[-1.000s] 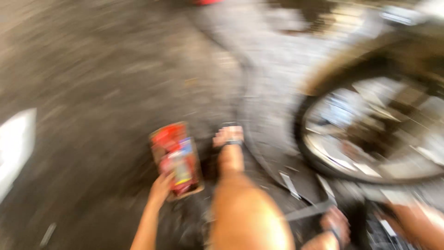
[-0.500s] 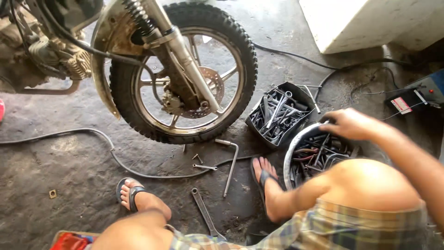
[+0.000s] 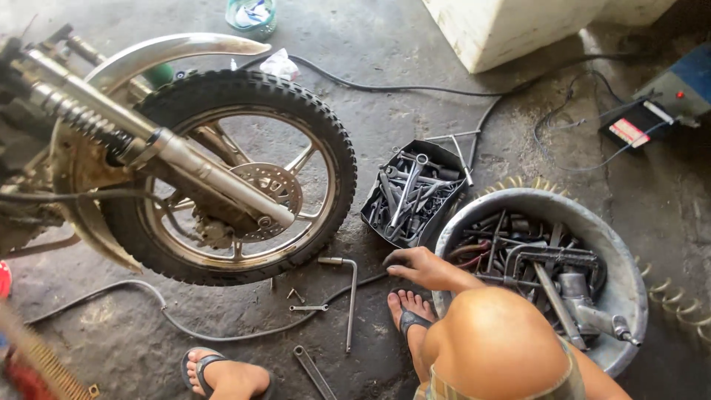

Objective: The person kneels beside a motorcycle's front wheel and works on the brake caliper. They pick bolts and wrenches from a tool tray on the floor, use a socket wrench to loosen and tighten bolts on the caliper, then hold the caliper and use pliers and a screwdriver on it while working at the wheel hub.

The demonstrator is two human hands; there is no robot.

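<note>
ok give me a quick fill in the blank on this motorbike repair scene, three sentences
1. The right hand rests on the floor beside the black ____ of wrenches.
2. The round metal basin of tools stands to the ____ of that tray in the picture.
3. The L-shaped bar lies on the floor just below the motorcycle's ____.

Missing words: tray; right; wheel

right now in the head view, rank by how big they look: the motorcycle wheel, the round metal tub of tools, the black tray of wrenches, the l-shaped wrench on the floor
1. motorcycle wheel
2. round metal tub, though it sits nearer the camera
3. black tray of wrenches
4. L-shaped wrench, thinnest by far
</note>
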